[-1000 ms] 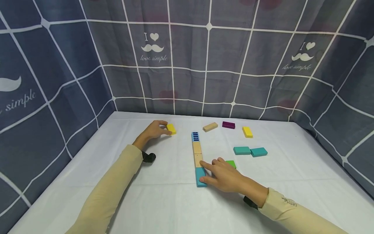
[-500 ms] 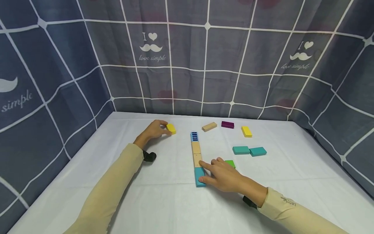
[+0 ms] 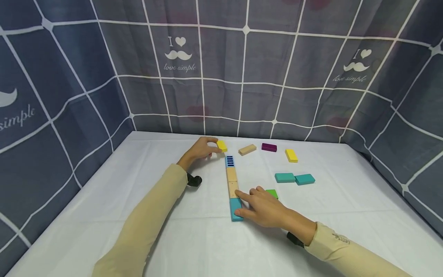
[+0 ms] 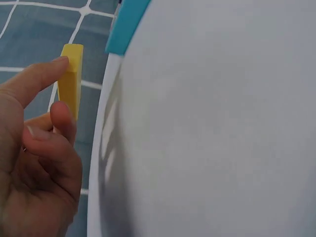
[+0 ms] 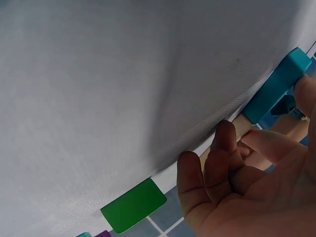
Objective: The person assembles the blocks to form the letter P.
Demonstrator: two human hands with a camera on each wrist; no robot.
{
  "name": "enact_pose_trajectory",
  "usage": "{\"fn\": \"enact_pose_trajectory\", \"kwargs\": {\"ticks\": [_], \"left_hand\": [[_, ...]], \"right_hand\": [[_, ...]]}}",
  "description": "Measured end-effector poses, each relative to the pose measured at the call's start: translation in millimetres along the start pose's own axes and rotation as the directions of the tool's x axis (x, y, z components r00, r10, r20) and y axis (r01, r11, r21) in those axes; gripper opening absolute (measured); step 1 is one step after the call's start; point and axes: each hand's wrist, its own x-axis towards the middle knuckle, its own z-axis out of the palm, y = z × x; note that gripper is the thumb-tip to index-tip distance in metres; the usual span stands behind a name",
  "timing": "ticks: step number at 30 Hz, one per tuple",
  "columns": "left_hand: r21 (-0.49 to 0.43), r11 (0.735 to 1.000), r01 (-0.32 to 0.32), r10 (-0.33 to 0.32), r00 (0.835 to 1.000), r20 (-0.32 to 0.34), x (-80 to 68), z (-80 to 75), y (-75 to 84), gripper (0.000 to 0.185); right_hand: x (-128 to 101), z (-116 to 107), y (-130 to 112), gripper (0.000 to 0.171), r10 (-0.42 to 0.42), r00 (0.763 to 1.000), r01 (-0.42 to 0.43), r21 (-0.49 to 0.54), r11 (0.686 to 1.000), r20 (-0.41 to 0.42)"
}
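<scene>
Left hand [image 3: 202, 148] pinches a yellow block [image 3: 222, 146] between thumb and index finger, its other fingers bent inward. This block is located just beyond the far end of the four-block row [image 3: 231, 175], slightly to its left and apart from it; in the left wrist view, curtain shows between block and cloth.

Right hand [image 3: 264, 207] is positioned along the right side of the row. Index finger and thumb are extended, the remaining fingers bent. The index finger touches the nearer wooden block [image 3: 233, 188]; the thumb touches the near-end teal block [image 3: 235, 206].

Row composition, from its far end: a light-blue block with dark-blue rectangles [image 3: 230, 161], a farther wooden block [image 3: 231, 174], then the two blocks under the right hand, all lying flat end to end.

Right of the row: a green block [image 3: 272, 193], partly hidden by the right hand, and, farther out, two teal blocks [image 3: 285, 177] lying nearly in line. Beyond the row's far end and to its right: a loose wooden block [image 3: 247, 150], a purple block [image 3: 269, 147] and a second yellow block [image 3: 291, 156]. White cloth [image 3: 173, 246] lies beneath the row; a checked curtain [image 3: 221, 96] hangs behind it.
</scene>
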Motion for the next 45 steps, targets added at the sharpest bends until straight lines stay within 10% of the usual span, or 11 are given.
{"fn": "enact_pose_trajectory", "kwargs": {"ticks": [45], "left_hand": [[0.094,0.996,-0.005,-0.004,0.996,0.092,14.0,24.8,14.6,0.054]], "right_hand": [[-1,0,0,0.068,0.036,0.999,-0.036,-0.009,0.999,0.017]]}}
